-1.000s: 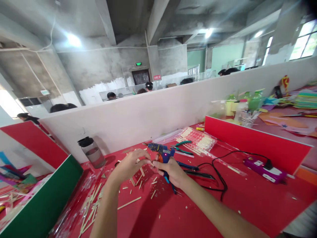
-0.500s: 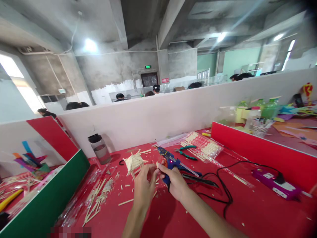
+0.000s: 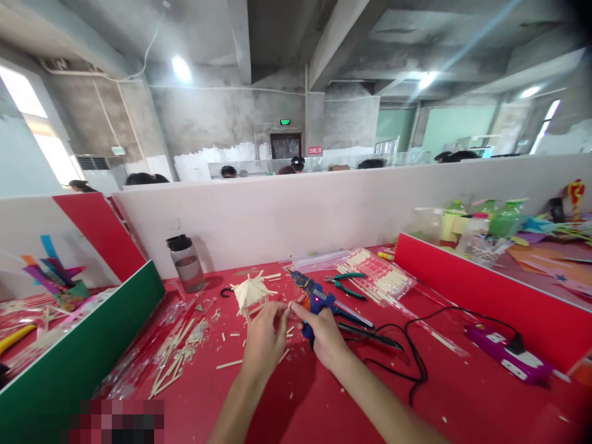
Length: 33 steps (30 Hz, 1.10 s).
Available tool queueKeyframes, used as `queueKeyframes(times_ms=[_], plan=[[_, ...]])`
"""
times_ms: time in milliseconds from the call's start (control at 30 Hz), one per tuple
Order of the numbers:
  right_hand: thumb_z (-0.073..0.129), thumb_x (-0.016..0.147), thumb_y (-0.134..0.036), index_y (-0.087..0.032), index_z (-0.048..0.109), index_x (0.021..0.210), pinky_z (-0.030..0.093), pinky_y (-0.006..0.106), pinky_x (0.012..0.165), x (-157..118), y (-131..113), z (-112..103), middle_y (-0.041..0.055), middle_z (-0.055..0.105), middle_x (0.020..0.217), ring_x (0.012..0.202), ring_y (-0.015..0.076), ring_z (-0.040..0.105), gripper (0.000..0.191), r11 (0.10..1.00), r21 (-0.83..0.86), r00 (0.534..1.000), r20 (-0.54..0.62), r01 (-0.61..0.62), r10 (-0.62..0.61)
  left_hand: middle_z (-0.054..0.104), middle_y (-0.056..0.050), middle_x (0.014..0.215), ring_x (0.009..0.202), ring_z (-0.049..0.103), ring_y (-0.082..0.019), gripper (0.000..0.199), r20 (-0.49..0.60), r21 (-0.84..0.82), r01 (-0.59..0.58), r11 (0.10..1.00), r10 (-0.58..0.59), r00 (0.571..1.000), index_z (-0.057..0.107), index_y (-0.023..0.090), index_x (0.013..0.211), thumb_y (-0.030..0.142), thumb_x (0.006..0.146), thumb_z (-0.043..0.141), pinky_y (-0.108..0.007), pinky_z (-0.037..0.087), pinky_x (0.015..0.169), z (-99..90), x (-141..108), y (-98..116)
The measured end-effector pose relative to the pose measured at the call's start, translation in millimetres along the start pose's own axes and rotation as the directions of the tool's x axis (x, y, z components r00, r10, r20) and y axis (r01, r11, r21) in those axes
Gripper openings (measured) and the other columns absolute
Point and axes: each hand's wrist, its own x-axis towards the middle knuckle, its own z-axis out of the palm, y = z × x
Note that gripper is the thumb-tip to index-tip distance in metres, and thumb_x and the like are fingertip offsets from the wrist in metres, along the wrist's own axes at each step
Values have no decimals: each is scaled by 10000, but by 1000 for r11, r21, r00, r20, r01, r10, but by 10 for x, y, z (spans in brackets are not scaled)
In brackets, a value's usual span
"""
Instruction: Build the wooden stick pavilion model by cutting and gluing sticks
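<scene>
Glue gun (image 3: pixel 320 301) is held in the right grip (image 3: pixel 327 338); whether the left grip (image 3: pixel 263 333), near a stick model (image 3: pixel 252 291), is clenched cannot be told.

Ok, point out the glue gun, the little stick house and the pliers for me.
Glue gun (image 3: pixel 320 300), head view: on its blue body.
Stick house (image 3: pixel 251 292), head view: on its roof.
Pliers (image 3: pixel 349 290), head view: on the nearer green handle.
</scene>
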Motion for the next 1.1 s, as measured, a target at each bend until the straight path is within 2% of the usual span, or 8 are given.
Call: queueKeyframes(times_ms=[200,400,633,767,867,933,1000,1100], plan=[[821,636,-424,-158,632,784,386,227,462,21,-80,-81,-15,594,584,477,104,478,358,961,-265,996,65,80,-65,678,-48,784,694,613,-195,202,139,-78,85,993,-73,988,590,207,842,332,932,460,-308,443,655,29,0,42],[813,632,-465,-165,598,771,421,245,494,1,-96,-60,-16,593,587,502,129,517,394,952,-273,987,-35,140,-155,647,-44,791,701,595,-172,190,75,-87,89,992,-83,994,558,188,872,329,933,445,-265,421,655,107,-43,118],[775,652,-543,-165,609,757,352,236,429,53,-88,-84,-16,573,546,444,114,466,426,937,-316,987,-21,147,-162,608,-6,657,583,524,-130,300,54,-164,105,981,-98,994,619,171,810,390,937,457,-223,367,569,198,-25,-8],[657,755,-617,-160,610,724,264,205,389,151,-249,-218,-40,488,501,398,71,375,461,958,-276,989,140,84,-47,638,-20,735,640,560,-137,259,19,-101,23,995,-21,1000,623,174,874,349,950,448,-230,409,627,201,-31,-103],[551,803,-682,-156,618,744,269,200,389,208,-461,-392,-17,519,533,403,70,387,533,948,-319,936,336,12,102,666,-48,863,779,615,-163,213,15,8,-112,994,112,994,631,194,966,286,955,439,-245,442,712,142,-30,-163],[525,816,-690,-157,618,731,280,204,385,233,-595,-522,-14,523,538,391,68,387,547,914,-405,925,361,39,121,676,-55,898,825,633,-171,216,24,58,-163,985,162,987,637,209,985,268,958,431,-254,456,748,92,-20,-196],[490,841,-683,-161,617,723,305,212,391,254,-696,-648,-11,527,549,384,74,415,550,858,-492,928,370,150,51,687,-58,907,836,645,-176,224,25,94,-180,979,179,984,647,219,976,267,958,429,-271,467,778,50,-6,-220],[515,847,-644,-164,618,699,399,234,435,279,-779,-798,-2,544,564,426,111,507,513,697,-665,939,343,269,-34,695,-62,893,831,653,-184,239,34,146,-177,973,174,984,657,224,976,271,959,423,-298,478,799,21,9,-237]])
